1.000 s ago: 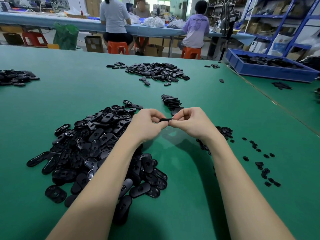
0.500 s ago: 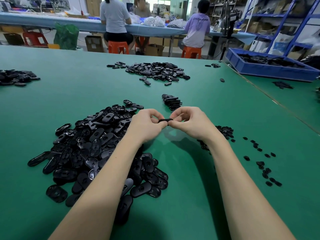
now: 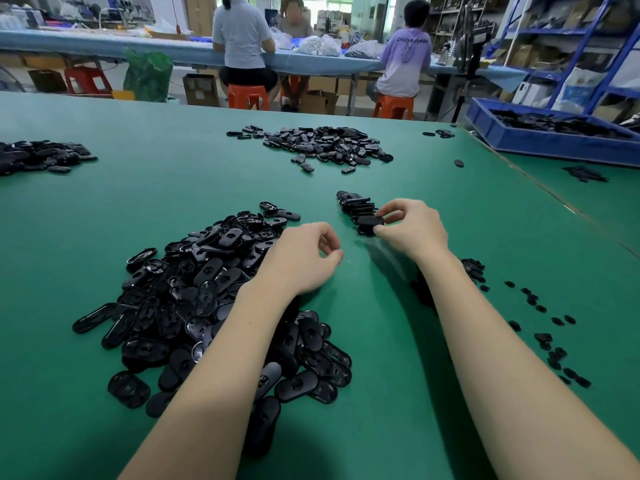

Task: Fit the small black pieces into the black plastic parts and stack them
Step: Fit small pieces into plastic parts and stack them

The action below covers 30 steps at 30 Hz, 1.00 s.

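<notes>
A big heap of black oval plastic parts (image 3: 214, 292) lies on the green table (image 3: 173, 188) under my left forearm. My right hand (image 3: 412, 226) pinches one black plastic part (image 3: 370, 221) at the near end of a slanted stack of parts (image 3: 356, 204). My left hand (image 3: 304, 258) hovers just left of it, fingers loosely curled, holding nothing. Small black pieces (image 3: 547, 337) are scattered to the right of my right forearm, with a denser clump (image 3: 472, 268) close beside the forearm.
More heaps of black parts lie at the far middle (image 3: 329, 145) and far left (image 3: 38, 155). A blue bin (image 3: 540, 140) of parts stands at the back right. Three people sit at a long bench behind the table.
Both hands held one part together before. Now my right hand has carried it forward to the stack, and my left hand has let go and dropped back.
</notes>
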Motion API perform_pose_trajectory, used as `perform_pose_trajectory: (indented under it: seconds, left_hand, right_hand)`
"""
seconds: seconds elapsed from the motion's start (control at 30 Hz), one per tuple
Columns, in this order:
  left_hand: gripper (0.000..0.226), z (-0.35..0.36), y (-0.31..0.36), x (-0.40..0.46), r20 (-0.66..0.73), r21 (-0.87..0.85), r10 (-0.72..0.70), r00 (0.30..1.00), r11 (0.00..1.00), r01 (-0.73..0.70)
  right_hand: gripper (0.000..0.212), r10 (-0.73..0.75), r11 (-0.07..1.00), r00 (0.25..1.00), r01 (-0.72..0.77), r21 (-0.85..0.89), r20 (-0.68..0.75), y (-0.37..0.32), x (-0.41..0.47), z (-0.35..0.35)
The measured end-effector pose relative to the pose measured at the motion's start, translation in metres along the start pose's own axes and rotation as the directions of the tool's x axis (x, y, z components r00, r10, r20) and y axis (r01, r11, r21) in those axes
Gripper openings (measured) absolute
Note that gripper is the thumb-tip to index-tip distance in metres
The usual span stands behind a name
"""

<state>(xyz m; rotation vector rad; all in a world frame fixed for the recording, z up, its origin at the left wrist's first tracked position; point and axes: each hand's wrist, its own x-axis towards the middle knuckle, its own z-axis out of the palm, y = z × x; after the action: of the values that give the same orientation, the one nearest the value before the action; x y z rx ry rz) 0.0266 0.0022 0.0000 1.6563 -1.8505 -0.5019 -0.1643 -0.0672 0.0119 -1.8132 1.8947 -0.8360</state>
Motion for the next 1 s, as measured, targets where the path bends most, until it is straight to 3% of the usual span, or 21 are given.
perform_pose_trajectory:
  seconds: [0.1,0.23,0.37,0.47,0.63,0.8,1.0]
  left_hand:
    - [0.006,0.001,0.000,-0.002,0.074,0.097,0.018,0.997,0.995,-0.025]
    - [0.006,0.000,0.001,-0.002,0.084,0.099,0.042,0.996,0.994,-0.050]
    - [0.003,-0.005,0.003,-0.001,0.059,0.058,0.058,0.997,0.996,-0.062]
    - [0.014,-0.016,0.001,0.000,0.035,0.041,0.064,0.997,0.997,-0.065]
    - [0.022,-0.036,-0.014,0.000,-0.075,0.219,0.021,0.997,0.976,-0.004]
    - [0.039,-0.039,-0.021,-0.002,0.015,0.453,-0.034,0.999,0.891,0.024]
    - [0.037,-0.039,-0.019,-0.005,0.042,0.464,-0.036,0.998,0.886,0.013]
  right_hand:
    - [0.020,0.016,0.998,1.000,-0.016,-0.053,0.004,-0.008,0.013,0.005]
    - [0.028,0.031,0.994,1.000,-0.032,-0.102,-0.004,-0.009,0.020,0.007]
    - [0.033,0.012,0.998,1.000,-0.013,-0.065,-0.018,-0.005,0.010,0.005]
    - [0.026,-0.048,0.999,0.997,0.048,0.001,-0.057,-0.004,-0.008,0.008]
    - [0.017,-0.190,0.978,0.981,0.193,0.077,-0.048,-0.005,-0.044,0.020]
    - [0.016,-0.264,0.964,0.964,0.263,0.033,0.034,-0.005,-0.056,0.026]
    - [0.012,-0.272,0.962,0.958,0.271,0.020,0.094,-0.007,-0.055,0.026]
